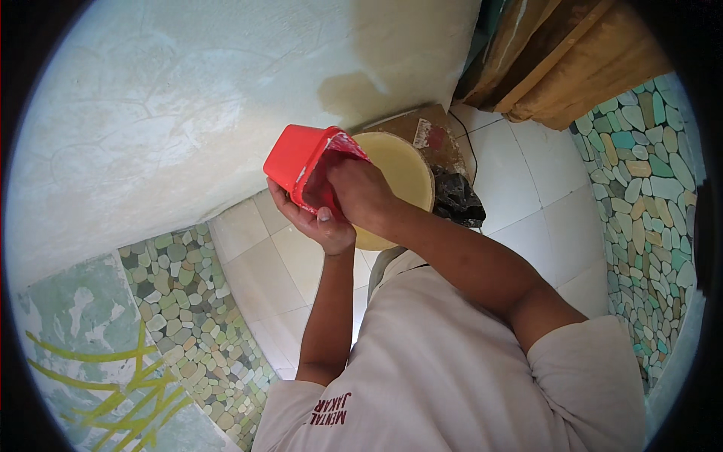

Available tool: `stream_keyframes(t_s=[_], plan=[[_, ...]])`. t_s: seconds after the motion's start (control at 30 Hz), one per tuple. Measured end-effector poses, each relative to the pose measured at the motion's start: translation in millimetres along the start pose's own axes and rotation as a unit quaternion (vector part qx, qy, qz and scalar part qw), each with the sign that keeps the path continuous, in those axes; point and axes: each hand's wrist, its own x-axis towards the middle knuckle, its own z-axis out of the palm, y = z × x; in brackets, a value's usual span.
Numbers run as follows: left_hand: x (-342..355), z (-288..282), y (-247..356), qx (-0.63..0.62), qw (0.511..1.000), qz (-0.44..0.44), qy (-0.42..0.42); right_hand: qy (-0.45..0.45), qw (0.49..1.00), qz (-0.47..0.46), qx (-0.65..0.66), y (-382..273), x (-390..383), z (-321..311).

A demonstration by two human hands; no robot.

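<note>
My left hand (316,222) grips a red plastic tub (290,154) from below, its thumb near the lower rim. The tub is tilted on its side, mouth toward the right, with white smears along its rim and inner wall. My right hand (354,188) reaches into the mouth; its fingers are hidden inside, and I cannot see what they touch. Beneath and to the right of the tub stands a round, pale yellow bucket (431,184), partly covered by my right arm and the tub.
A pale plastered wall (188,98) rises at left. Beyond the bucket lie a brown board (444,128), a crumpled black plastic bag (458,202) and a thin dark cable (468,139). Brown sheeting (565,68) stands at upper right. Pebble mosaic (640,188) borders the white floor tiles (520,203).
</note>
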Motion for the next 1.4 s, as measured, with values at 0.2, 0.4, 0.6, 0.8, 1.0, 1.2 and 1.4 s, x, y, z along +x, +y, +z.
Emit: stream_keyframes(t_s=[0.2,0.4,0.6,0.8,1.0,1.2,1.4], plan=[[0.0,-6.8,3.3,0.0,1.0,0.004,-0.007,0.065,0.994,-0.03,0.082,-2.7,0.9,19.5],[3.4,-7.1,7.5,0.011,1.0,0.017,-0.009,0.017,0.994,-0.036,0.105,-3.7,2.2,10.0],[1.9,-4.8,9.0,0.008,1.0,0.015,-0.002,-0.041,0.994,-0.036,0.093,-1.2,3.2,2.9],[-0.8,-10.6,-0.5,-0.021,1.0,-0.006,-0.006,0.007,0.997,-0.058,0.06,-3.5,-3.8,5.0],[1.4,-2.9,7.1,-0.012,1.0,-0.004,0.01,-0.021,1.0,0.018,-0.011,-9.8,-3.2,-9.7],[1.1,-2.4,9.3,0.032,0.999,0.024,0.016,0.035,0.999,-0.001,0.03,-8.7,-2.1,0.8],[2.6,-6.2,9.4,0.033,0.999,0.036,0.0,0.025,0.996,-0.032,0.081,-11.6,-4.2,2.5]])
